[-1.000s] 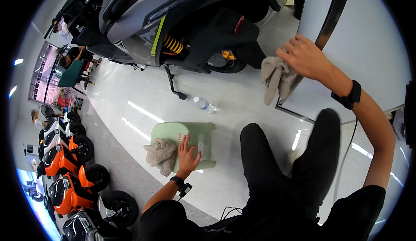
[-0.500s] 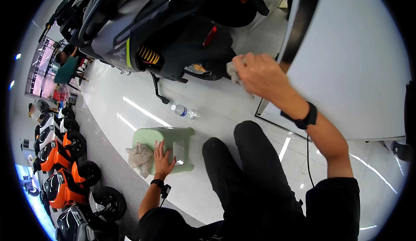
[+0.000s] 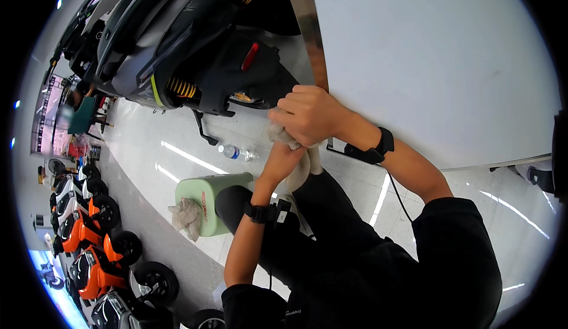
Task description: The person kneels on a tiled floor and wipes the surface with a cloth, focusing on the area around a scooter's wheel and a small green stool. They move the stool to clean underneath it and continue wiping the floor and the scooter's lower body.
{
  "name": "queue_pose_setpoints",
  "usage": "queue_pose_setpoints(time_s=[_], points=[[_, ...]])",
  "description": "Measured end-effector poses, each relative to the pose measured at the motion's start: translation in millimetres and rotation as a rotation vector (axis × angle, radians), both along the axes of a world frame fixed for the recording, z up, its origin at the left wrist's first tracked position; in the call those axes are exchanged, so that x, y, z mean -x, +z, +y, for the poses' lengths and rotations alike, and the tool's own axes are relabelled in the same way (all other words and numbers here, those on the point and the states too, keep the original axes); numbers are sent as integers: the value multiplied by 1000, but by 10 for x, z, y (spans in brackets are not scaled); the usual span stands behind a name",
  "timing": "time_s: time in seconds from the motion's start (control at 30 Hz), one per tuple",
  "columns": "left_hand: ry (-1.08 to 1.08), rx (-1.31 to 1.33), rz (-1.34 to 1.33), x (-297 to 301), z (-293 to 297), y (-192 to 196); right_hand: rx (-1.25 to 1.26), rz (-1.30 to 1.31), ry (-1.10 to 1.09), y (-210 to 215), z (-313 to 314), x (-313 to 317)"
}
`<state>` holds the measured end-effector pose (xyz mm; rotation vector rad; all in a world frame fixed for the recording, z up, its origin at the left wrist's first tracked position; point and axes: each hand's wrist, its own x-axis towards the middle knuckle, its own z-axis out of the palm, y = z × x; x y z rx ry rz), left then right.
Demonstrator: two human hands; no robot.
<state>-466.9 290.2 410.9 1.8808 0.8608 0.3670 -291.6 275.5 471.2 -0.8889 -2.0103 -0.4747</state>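
On the far left, a row of little scooters, some orange. Next, a crumpled rag at the edge of a green stool. Above that, a big dark scooter. Below its back end, a clear bottle lying on the shiny floor. Then the left hand, up against a beige cloth; hard to tell if open or closed. Just above, the right hand, curled tight around the beige cloth. Farthest right, a big white panel.

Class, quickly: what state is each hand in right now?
Left hand: at the beige cloth; fingers hidden, grip cannot be told.
Right hand: closed, holding that cloth.
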Motion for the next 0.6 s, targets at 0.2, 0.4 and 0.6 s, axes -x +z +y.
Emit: queue_pose_setpoints(time_s=[0.2,0.4,0.6], points=[[-154,-215,-103,75,297,-133,-74,15,-26,-49,-4,2],[-373,-342,-257,-116,682,-132,-28,51,12,-41,-48,-9],[-278,-449,-121,-87,832,-357,-76,48,-84,25,-10,34]])
